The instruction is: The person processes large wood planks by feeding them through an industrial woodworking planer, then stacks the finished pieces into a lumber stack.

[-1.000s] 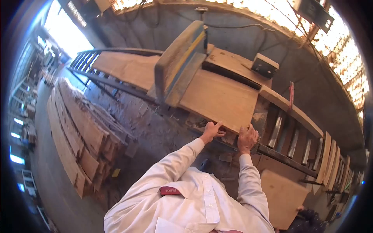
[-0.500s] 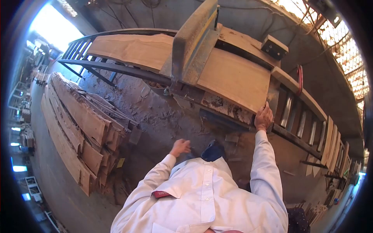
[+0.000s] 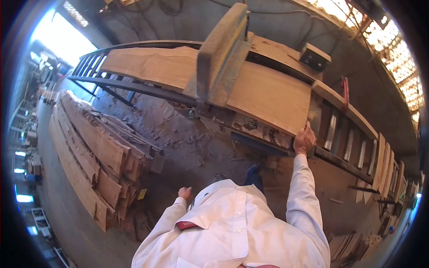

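Note:
A long wide board [image 3: 272, 96] lies along the machine table, passing under the upright dusty guard [image 3: 216, 56]. My right hand [image 3: 304, 140] is at the board's near right corner, its fingers bent against the end edge. Low beside my body, over the floor, hangs my left hand [image 3: 185, 193], small and with its fingers curled; it touches no board. Nothing can be made out in it.
A stack of rough planks [image 3: 96, 161] stands on the floor at left. Metal rollers [image 3: 348, 145] extend right of the table, with a red clamp [image 3: 345, 93] at the fence. A black box [image 3: 315, 57] sits behind the board. Shavings cover the floor.
My left hand has moved left and down, away from the front of my body. My right hand stays at the board's corner. The view has shifted slightly.

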`<action>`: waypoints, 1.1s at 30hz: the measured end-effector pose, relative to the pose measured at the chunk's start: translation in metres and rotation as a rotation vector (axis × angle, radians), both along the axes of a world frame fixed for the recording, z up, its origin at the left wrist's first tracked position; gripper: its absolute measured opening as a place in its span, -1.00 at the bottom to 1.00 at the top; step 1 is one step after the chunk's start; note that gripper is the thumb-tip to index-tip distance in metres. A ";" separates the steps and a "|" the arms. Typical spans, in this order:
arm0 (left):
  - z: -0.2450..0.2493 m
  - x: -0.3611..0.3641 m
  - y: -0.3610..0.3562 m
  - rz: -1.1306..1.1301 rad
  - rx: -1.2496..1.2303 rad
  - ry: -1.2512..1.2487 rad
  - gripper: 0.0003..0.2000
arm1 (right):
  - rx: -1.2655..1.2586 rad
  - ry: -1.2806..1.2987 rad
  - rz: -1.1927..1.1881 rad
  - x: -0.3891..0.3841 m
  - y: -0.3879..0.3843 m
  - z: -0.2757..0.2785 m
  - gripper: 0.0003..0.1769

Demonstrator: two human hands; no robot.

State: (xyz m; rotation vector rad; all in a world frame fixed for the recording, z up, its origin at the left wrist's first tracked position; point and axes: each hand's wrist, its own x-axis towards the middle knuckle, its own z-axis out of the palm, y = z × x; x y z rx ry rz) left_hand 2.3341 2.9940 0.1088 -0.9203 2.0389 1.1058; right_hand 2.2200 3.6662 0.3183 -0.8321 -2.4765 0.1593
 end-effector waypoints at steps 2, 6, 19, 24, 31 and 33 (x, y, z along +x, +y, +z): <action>-0.016 -0.018 0.016 -0.049 0.074 0.019 -0.70 | 0.027 0.017 0.006 0.000 0.002 -0.004 -0.48; 0.018 -0.061 0.063 -0.159 0.095 0.144 -0.68 | 0.004 -0.011 0.009 -0.001 0.002 -0.005 -0.46; 0.014 -0.065 0.063 -0.067 0.156 0.047 -0.68 | 0.053 0.038 0.029 0.000 0.001 -0.004 -0.47; 0.024 -0.047 0.060 0.001 0.159 -0.017 -0.69 | 0.020 0.002 0.016 0.001 -0.001 0.002 -0.46; 0.023 -0.051 0.052 0.007 0.185 0.030 -0.71 | -0.013 -0.013 0.011 0.001 0.000 -0.003 -0.46; 0.027 -0.053 0.050 0.012 0.191 0.036 -0.71 | 0.016 0.007 0.016 0.000 -0.001 -0.003 -0.47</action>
